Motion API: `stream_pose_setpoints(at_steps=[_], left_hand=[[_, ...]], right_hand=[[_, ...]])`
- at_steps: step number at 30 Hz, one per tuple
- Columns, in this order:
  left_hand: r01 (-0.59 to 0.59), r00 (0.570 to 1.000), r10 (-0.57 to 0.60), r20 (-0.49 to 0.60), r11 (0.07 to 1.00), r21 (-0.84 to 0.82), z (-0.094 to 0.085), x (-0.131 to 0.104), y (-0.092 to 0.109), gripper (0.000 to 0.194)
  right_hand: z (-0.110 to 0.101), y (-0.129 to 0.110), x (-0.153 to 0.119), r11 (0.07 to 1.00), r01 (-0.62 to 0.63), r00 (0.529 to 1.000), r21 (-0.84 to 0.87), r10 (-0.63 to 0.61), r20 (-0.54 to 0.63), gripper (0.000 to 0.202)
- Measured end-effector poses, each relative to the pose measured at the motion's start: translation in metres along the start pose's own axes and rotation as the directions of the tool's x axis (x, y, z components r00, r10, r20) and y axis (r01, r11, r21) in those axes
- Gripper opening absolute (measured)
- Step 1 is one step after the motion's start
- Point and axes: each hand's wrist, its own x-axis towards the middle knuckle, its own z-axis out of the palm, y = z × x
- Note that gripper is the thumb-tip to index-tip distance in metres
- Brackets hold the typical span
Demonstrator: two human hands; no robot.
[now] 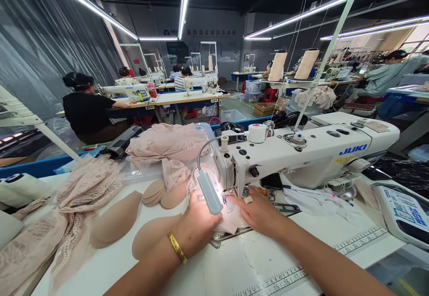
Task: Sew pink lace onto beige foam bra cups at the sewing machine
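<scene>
I see the pink fabric (231, 223) between my hands, just left of my right hand (262, 210), its fingers spread; the lamp (208, 192) hides whether my left hand (197, 222) grips.

Both arms: we are extending left forearm (147, 267) and right forearm (318, 244) inward from lower part of view, slanting toward each other, skin bare. Left hand (196, 218): we are holding it palm down, back facing up, far part partly hidden. Right hand (261, 213): we are resting it palm down, spreading fingers (243, 207), pointing one leftward. Hands: we are holding them near each other, slightly apart.
</scene>
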Motion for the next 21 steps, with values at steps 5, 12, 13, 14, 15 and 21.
stream_pose_setpoints(at_steps=[5,12,13,14,15,21], left_hand=[[-0.004,1.000,0.004,-0.002,1.000,-0.002,-0.0022,0.0025,-0.0008,0.018],[-0.010,0.999,0.010,-0.036,1.000,-0.012,-0.0050,0.0070,0.0009,0.022],[-0.013,0.999,0.012,-0.032,1.000,-0.016,-0.0054,0.0072,0.0016,0.023],[-0.016,0.999,0.015,-0.030,1.000,-0.018,-0.0054,0.0072,0.0022,0.023],[-0.016,0.999,0.015,-0.030,1.000,-0.019,-0.0051,0.0069,0.0027,0.024],[0.005,1.000,-0.005,-0.004,1.000,-0.006,-0.0014,0.0038,0.0051,0.025]], right_hand=[[0.0077,0.0038,-0.0049,0.992,0.022,0.974,0.123,0.007,-0.226,0.030],[0.0061,0.0037,-0.0019,0.983,0.082,0.957,0.165,-0.031,-0.288,0.029],[0.0050,0.0034,-0.0015,0.982,0.087,0.956,0.168,-0.035,-0.290,0.029],[0.0040,0.0030,-0.0011,0.981,0.091,0.956,0.172,-0.038,-0.292,0.028],[0.0030,0.0026,-0.0008,0.980,0.096,0.955,0.176,-0.041,-0.295,0.028],[0.0001,0.0004,-0.0001,0.978,0.096,0.954,0.188,-0.037,-0.297,0.026]])
